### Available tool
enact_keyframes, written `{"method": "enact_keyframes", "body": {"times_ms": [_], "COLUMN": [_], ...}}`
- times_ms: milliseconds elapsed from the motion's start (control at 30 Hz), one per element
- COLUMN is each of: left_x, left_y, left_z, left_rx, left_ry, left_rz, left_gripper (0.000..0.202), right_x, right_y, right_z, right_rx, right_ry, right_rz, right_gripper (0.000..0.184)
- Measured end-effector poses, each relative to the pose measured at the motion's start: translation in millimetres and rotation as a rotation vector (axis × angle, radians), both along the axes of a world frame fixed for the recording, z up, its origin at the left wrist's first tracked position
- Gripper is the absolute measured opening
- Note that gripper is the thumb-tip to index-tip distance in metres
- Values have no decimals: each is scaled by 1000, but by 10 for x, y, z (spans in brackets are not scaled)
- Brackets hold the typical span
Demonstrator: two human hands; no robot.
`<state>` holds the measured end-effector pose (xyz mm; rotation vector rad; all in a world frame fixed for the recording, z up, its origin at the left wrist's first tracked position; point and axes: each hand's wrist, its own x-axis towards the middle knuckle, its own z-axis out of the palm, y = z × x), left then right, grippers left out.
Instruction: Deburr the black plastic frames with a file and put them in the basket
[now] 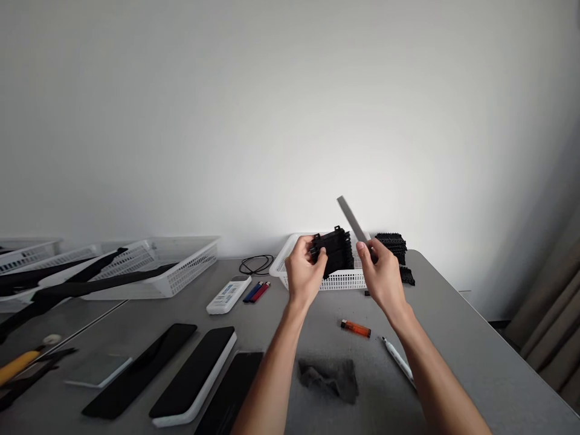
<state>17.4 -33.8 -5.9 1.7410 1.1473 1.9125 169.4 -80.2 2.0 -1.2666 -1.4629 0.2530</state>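
My left hand [304,270] is closed around a black ribbed plastic part [336,252], thumb across its near face and small tabs along its upper edge. To its right, my right hand [379,273] grips a flat grey file [350,216] by its lower end, the blade pointing up and to the left. The file and the plastic part are held close together; whether they touch I cannot tell. Behind both hands stands a white perforated basket [344,280]. More black ribbed parts [392,246] are stacked at the basket's right.
An orange lighter [356,328], a white pen [399,360] and a dark crumpled cloth [330,378] lie in front. Leftward are a white labelled device [229,295], two lighters [257,292], a black cable [256,264], flat black slabs [194,374] and white baskets [193,272] holding black strips.
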Motion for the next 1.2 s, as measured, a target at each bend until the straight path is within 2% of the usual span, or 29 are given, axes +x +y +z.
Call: {"method": "enact_keyframes", "body": {"times_ms": [67,167,300,500,800,867,933,1067,1133,1200], "left_x": [43,119,147,103,116,110,100,70,62,67], "left_y": [-20,-60,-79,-84,-111,-83,-63,-67,-76,-82], "left_z": [-23,-46,-63,-58,-37,-43,-36,16,45,63], "left_rx": [60,159,260,240,177,206,238,175,114,65], "left_ry": [100,264,403,387,305,209,74,-151,-217,-262], "left_rz": [-24,-43,-34,-27,-134,-217,-365,-643,-708,-707], "left_gripper": [13,11,14,23,19,11,4,23,32,37], "right_x": [19,34,74,206,355,396,419,409,395,384], "right_y": [-16,-4,67,150,121,161,205,243,230,207], "right_z": [16,15,-14,-18,45,38,28,23,31,42], "right_rx": [-5,0,-12,-45,-93,-106,-132,-232,-336,-447], "right_ry": [36,53,96,221,191,224,252,336,408,485], "right_rz": [-29,-58,-25,192,207,244,288,467,623,761], "right_gripper": [38,50,54,45,44,42,41,42,42,47]}}
